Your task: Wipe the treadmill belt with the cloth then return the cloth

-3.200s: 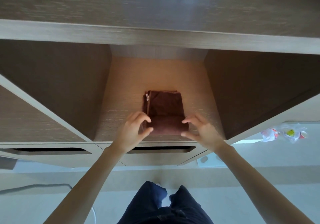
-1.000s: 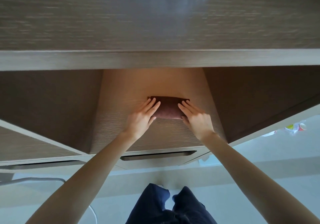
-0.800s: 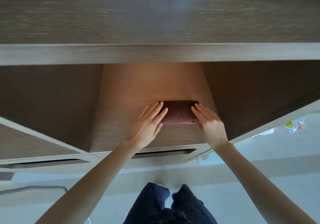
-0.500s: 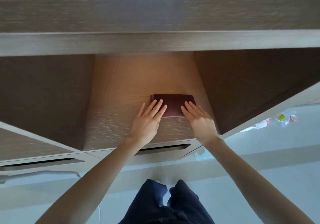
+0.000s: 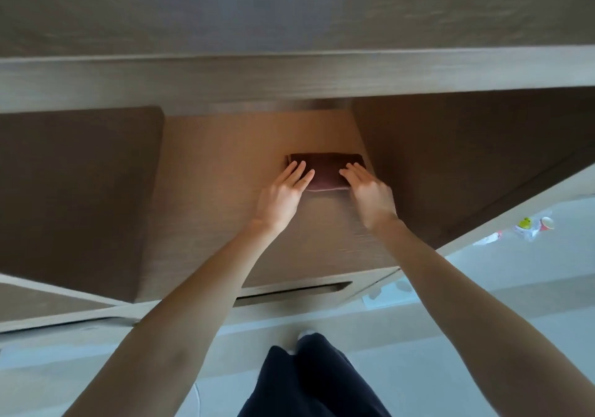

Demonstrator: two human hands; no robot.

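Cloth folded on wooden shelf, left hand, right hand flat on it, fingers straight; pale floor below.

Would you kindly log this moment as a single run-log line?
stage: cloth return | cloth: folded, on cabinet shelf | left hand: fingers straight, on cloth | right hand: fingers straight, on cloth

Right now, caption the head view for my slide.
The left hand and right hand rest straight-fingered on the folded brown cloth on the cabinet shelf.
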